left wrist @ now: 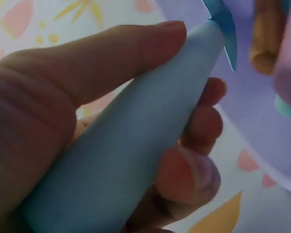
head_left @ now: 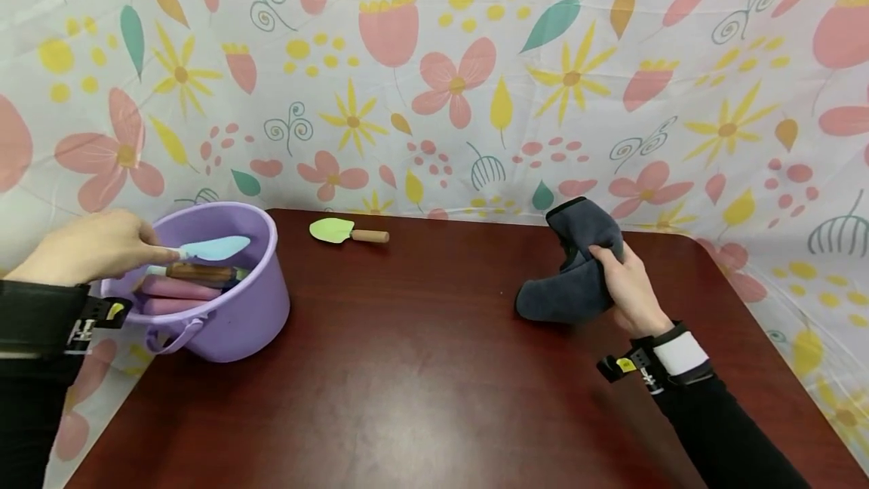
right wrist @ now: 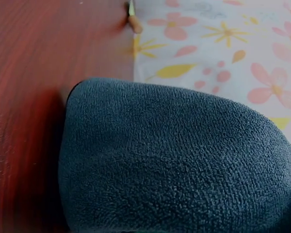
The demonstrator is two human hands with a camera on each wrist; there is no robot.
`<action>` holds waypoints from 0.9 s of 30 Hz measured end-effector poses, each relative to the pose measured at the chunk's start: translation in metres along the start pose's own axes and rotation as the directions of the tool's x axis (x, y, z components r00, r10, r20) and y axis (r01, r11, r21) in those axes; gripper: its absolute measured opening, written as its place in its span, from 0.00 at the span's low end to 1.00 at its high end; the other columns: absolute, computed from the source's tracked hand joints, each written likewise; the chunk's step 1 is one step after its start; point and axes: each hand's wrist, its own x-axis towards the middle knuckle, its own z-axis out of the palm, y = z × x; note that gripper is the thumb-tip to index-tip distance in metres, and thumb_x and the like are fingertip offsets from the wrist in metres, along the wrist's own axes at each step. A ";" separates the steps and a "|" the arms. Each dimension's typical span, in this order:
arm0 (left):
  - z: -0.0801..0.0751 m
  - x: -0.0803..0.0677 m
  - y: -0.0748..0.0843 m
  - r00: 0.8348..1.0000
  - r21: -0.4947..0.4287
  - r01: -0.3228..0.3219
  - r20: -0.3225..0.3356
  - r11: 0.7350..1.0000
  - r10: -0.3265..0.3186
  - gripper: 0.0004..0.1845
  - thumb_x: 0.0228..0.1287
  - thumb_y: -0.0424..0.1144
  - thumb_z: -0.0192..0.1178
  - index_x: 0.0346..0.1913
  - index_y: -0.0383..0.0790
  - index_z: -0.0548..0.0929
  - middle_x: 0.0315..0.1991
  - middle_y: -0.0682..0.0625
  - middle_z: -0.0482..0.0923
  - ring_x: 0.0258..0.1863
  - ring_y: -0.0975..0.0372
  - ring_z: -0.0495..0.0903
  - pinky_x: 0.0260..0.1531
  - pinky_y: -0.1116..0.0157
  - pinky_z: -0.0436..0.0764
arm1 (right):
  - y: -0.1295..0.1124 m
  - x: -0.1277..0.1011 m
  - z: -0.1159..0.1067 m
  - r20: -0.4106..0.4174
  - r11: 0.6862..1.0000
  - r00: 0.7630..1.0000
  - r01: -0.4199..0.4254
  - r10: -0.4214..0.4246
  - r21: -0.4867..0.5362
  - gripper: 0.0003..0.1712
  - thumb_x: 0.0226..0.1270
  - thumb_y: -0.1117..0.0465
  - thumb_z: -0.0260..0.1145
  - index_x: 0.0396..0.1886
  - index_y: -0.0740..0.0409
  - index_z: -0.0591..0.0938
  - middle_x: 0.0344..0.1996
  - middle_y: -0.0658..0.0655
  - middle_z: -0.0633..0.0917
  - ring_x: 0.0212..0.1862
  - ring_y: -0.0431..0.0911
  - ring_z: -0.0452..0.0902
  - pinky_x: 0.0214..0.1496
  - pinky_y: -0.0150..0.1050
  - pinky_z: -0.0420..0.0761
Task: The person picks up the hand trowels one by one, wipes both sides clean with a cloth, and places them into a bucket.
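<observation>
At the left, my left hand grips the pale handle of a light blue trowel, its blade over the mouth of the purple bucket. The left wrist view shows the trowel handle between thumb and curled fingers. Inside the bucket lie pink-handled tools and a tool with a brown wooden handle. Over on the right, my right hand holds a dark grey fleecy cloth with a black edge, folded in a bend. That cloth fills much of the right wrist view, hiding the fingers.
A small green trowel with a wooden handle lies near the back edge of the dark red-brown table. Behind the table hangs a white flower-printed curtain. The bucket's handle hangs down its front.
</observation>
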 end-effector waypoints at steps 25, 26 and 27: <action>0.020 0.029 0.023 0.977 0.121 -0.183 -0.091 0.976 0.195 0.06 0.59 0.39 0.65 0.40 0.47 0.83 0.34 0.52 0.78 0.35 0.54 0.76 0.31 0.50 0.73 | 0.040 0.021 0.019 0.265 0.752 0.963 0.210 -0.049 -0.625 0.27 0.68 0.57 0.67 0.63 0.62 0.73 0.52 0.70 0.78 0.47 0.59 0.76 0.46 0.52 0.74; 0.020 0.030 0.024 0.972 0.110 -0.194 -0.114 0.975 0.206 0.08 0.59 0.39 0.66 0.41 0.46 0.83 0.35 0.51 0.79 0.37 0.53 0.77 0.32 0.49 0.74 | 0.040 0.021 0.019 0.268 0.747 0.962 0.209 -0.042 -0.632 0.28 0.68 0.57 0.67 0.63 0.63 0.73 0.52 0.70 0.78 0.47 0.59 0.76 0.46 0.53 0.74; 0.021 0.031 0.025 0.966 0.098 -0.210 -0.133 0.973 0.222 0.09 0.60 0.39 0.67 0.43 0.44 0.83 0.36 0.49 0.80 0.38 0.52 0.78 0.33 0.49 0.74 | 0.040 0.020 0.019 0.269 0.743 0.962 0.208 -0.038 -0.637 0.29 0.67 0.56 0.68 0.64 0.63 0.72 0.52 0.70 0.78 0.48 0.59 0.76 0.46 0.53 0.74</action>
